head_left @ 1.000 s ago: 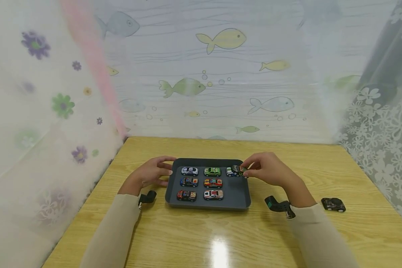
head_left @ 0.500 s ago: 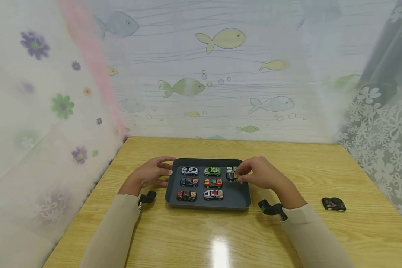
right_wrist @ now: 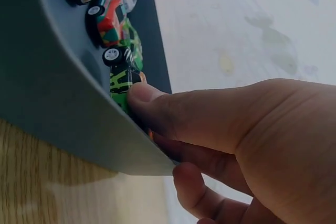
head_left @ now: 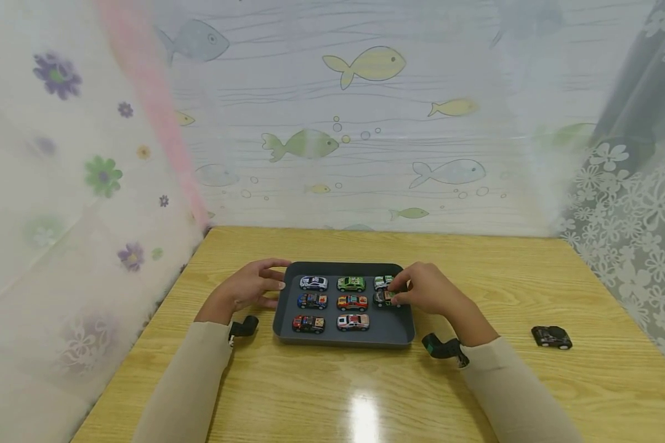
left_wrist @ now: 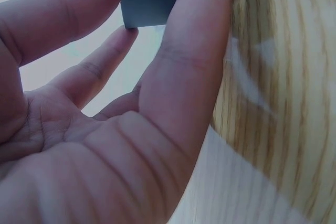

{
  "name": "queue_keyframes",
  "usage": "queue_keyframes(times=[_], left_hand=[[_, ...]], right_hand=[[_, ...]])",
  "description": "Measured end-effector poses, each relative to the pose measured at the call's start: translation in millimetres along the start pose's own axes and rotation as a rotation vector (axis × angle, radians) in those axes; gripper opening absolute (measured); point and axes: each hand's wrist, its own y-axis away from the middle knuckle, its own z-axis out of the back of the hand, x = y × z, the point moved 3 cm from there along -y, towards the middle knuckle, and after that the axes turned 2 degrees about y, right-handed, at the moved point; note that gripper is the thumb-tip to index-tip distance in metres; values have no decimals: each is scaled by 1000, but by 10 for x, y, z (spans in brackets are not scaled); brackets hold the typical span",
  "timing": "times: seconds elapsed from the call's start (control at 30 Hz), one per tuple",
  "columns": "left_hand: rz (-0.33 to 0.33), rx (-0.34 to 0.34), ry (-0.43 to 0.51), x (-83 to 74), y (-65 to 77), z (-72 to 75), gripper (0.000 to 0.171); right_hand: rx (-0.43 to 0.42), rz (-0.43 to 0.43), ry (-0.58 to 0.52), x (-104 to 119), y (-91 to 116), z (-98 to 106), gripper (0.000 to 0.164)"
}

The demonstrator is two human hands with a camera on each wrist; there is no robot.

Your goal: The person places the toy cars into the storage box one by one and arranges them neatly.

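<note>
A dark grey tray lies on the table with small toy cars in rows. My left hand is at its left side, straight fingers touching the tray's edge; in the left wrist view the fingers flank a dark corner. My right hand pinches a black and green toy car between thumb and fingers, over the tray's right column. In the right wrist view that car is partly hidden by the thumb. Just behind it stands a white and green toy car. Whether the pinched car touches the tray floor, I cannot tell.
Left and middle columns hold several toy cars, among them a green car, a red and yellow car and a white and red car. A black toy car lies right of my right arm on the wooden table.
My right hand has brought the black and green car leftward and toward me, from over the white and green car to just in front of it. The left hand and tray stay put.
</note>
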Motion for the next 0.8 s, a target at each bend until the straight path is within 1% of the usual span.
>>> queue_keyframes(times=[0.47, 0.8], left_hand=[[6, -13, 11, 13, -11, 0, 61], [-10, 8, -5, 27, -17, 11, 61]], right_hand=[[-4, -23, 18, -12, -29, -59, 10], [2, -27, 32, -36, -48, -87, 9]])
